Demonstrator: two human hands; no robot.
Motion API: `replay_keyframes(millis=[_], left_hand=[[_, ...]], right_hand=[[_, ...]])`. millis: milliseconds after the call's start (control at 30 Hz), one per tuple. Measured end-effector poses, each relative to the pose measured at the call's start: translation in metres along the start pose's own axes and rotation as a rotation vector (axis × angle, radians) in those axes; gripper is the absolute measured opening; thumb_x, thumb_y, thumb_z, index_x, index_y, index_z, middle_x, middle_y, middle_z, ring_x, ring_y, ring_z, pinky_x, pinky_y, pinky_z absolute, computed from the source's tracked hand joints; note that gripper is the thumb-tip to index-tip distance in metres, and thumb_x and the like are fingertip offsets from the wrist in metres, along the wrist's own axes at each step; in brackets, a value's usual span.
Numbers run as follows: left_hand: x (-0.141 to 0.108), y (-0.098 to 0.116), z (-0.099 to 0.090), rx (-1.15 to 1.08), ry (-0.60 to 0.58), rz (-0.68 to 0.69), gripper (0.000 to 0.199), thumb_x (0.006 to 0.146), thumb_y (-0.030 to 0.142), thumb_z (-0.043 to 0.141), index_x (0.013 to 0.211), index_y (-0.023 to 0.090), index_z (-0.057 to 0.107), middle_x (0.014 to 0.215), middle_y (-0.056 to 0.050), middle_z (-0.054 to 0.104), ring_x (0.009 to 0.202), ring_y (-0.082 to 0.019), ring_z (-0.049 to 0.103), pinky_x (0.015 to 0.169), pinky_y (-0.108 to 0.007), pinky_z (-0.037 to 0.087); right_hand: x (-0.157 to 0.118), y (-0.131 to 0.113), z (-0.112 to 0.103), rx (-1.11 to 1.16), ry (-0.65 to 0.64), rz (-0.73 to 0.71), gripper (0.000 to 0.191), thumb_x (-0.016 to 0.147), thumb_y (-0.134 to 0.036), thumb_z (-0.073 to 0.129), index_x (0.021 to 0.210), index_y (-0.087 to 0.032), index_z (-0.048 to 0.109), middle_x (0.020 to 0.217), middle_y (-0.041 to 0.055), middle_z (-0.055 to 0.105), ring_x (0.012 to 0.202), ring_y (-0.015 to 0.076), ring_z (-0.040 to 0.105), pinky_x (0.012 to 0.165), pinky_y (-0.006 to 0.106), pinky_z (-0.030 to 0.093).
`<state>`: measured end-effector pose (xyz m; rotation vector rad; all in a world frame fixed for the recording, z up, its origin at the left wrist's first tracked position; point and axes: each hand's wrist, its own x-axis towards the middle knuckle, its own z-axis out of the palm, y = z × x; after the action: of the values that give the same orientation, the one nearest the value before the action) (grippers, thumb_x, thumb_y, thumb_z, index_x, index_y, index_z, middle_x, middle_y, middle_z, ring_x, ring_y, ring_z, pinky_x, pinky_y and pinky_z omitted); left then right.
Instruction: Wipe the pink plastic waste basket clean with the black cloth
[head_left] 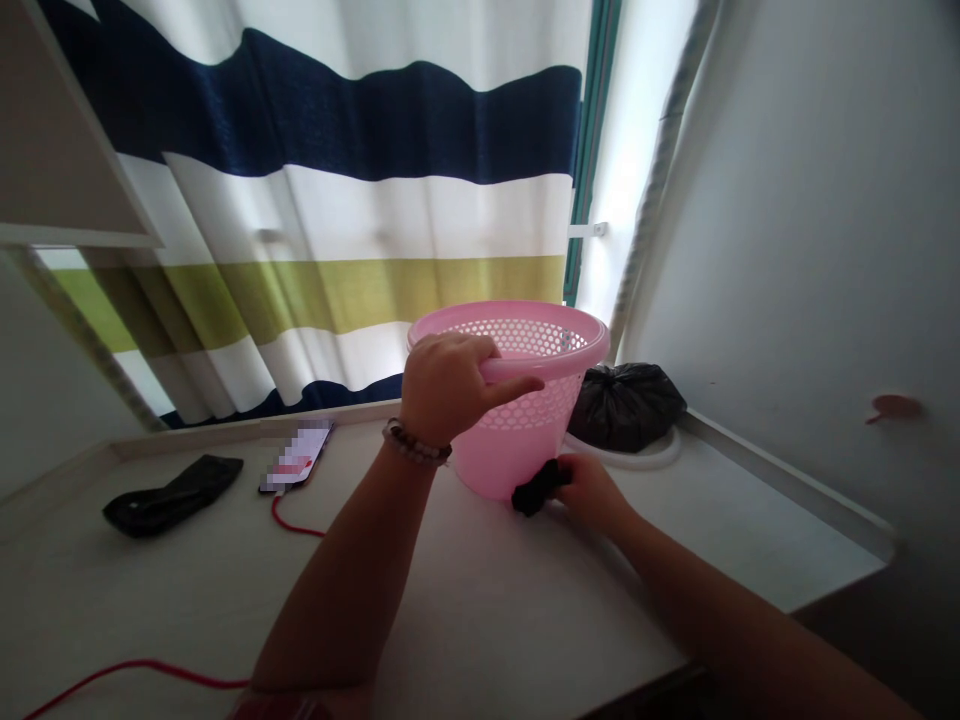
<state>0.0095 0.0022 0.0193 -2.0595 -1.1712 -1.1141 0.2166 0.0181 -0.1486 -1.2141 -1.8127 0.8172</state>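
Head view: clamping upright pink wastebasket (510, 450) by near rim (555, 364) with left hand (450, 385); pinching black bundle (534, 490) in right hand (592, 490), below-right, beside base (484, 486).

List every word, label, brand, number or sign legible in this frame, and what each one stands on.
Readable text: none.
Phone: its screen is pixelated, so nothing on it can be read.
Pink basket, black bundle, black bag, dark folded item and striped curtain: no lettering that I can make out.
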Motion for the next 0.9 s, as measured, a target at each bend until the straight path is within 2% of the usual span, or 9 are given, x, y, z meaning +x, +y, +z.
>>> replay_keyframes(millis=[100, 200, 300, 400, 500, 600, 700, 833, 900], left_hand=[[0.0, 0.0, -0.001, -0.001, -0.001, -0.003, 0.061, 0.065, 0.076, 0.048, 0.062, 0.016, 0.06, 0.056, -0.003, 0.057, 0.057, -0.014, 0.047, 0.058, -0.03, 0.031], [-0.001, 0.0, -0.001, -0.003, 0.008, 0.003, 0.061, 0.066, 0.075, 0.047, 0.062, 0.016, 0.06, 0.056, -0.003, 0.057, 0.057, -0.013, 0.047, 0.058, -0.03, 0.031], [0.0, -0.001, -0.001, -0.009, 0.006, 0.008, 0.061, 0.066, 0.076, 0.046, 0.062, 0.016, 0.059, 0.056, -0.003, 0.057, 0.055, -0.012, 0.046, 0.057, -0.029, 0.031], [0.0, 0.0, -0.001, -0.012, 0.011, 0.01, 0.062, 0.065, 0.077, 0.046, 0.06, 0.016, 0.058, 0.055, -0.003, 0.056, 0.054, -0.012, 0.045, 0.055, -0.029, 0.03], [0.0, 0.001, -0.001, -0.008, 0.02, 0.015, 0.061, 0.065, 0.076, 0.047, 0.058, 0.016, 0.056, 0.054, -0.003, 0.055, 0.053, -0.012, 0.045, 0.055, -0.029, 0.03], [0.0, 0.001, -0.001, -0.016, 0.015, 0.015, 0.061, 0.065, 0.075, 0.048, 0.059, 0.016, 0.058, 0.055, -0.002, 0.057, 0.055, -0.012, 0.046, 0.056, -0.029, 0.031], [0.0, 0.0, 0.0, -0.023, 0.008, 0.008, 0.061, 0.065, 0.076, 0.047, 0.062, 0.016, 0.059, 0.057, -0.003, 0.058, 0.057, -0.013, 0.048, 0.058, -0.03, 0.033], [-0.001, 0.0, 0.0, -0.018, -0.002, 0.008, 0.062, 0.065, 0.076, 0.046, 0.064, 0.016, 0.06, 0.06, -0.004, 0.06, 0.061, -0.015, 0.051, 0.061, -0.031, 0.034], [-0.001, 0.001, -0.001, -0.028, 0.006, 0.012, 0.061, 0.065, 0.076, 0.047, 0.065, 0.016, 0.061, 0.06, -0.004, 0.061, 0.062, -0.015, 0.052, 0.062, -0.031, 0.035]], right_hand=[[-0.003, 0.015, 0.009, -0.024, -0.016, 0.04, 0.017, 0.065, -0.021, 0.06, 0.074, -0.015, 0.072, 0.072, 0.0037, 0.072, 0.07, 0.022, 0.065, 0.064, 0.03, 0.048], [-0.001, 0.013, 0.006, -0.008, -0.028, 0.053, 0.016, 0.064, -0.019, 0.059, 0.072, -0.015, 0.072, 0.071, 0.0034, 0.072, 0.068, 0.0214, 0.065, 0.061, 0.028, 0.047], [0.004, -0.003, -0.007, 0.022, 0.023, 0.041, 0.017, 0.061, -0.016, 0.06, 0.073, -0.014, 0.072, 0.069, 0.0031, 0.071, 0.065, 0.0199, 0.064, 0.059, 0.027, 0.046], [0.009, -0.029, -0.027, 0.043, 0.114, -0.061, 0.021, 0.062, -0.014, 0.06, 0.08, -0.014, 0.071, 0.073, 0.0031, 0.071, 0.068, 0.019, 0.063, 0.061, 0.027, 0.047], [0.015, -0.052, -0.045, 0.093, 0.176, -0.118, 0.02, 0.065, -0.021, 0.065, 0.082, -0.013, 0.07, 0.073, 0.0042, 0.07, 0.067, 0.0189, 0.063, 0.061, 0.028, 0.047], [0.017, -0.058, -0.052, 0.152, 0.202, -0.128, 0.023, 0.065, -0.025, 0.067, 0.084, -0.012, 0.069, 0.072, 0.0051, 0.07, 0.066, 0.0193, 0.063, 0.06, 0.028, 0.048], [0.012, -0.042, -0.038, 0.115, 0.179, -0.103, 0.019, 0.065, -0.019, 0.062, 0.081, -0.012, 0.069, 0.068, 0.0035, 0.069, 0.063, 0.0182, 0.062, 0.058, 0.027, 0.046], [-0.001, -0.006, -0.003, 0.029, 0.021, 0.04, 0.014, 0.063, -0.016, 0.057, 0.069, -0.014, 0.07, 0.063, 0.0027, 0.069, 0.063, 0.0202, 0.063, 0.057, 0.028, 0.046], [-0.005, 0.006, 0.008, 0.003, -0.016, 0.06, 0.015, 0.064, -0.017, 0.057, 0.07, -0.015, 0.071, 0.068, 0.003, 0.071, 0.067, 0.0217, 0.064, 0.059, 0.029, 0.046]])
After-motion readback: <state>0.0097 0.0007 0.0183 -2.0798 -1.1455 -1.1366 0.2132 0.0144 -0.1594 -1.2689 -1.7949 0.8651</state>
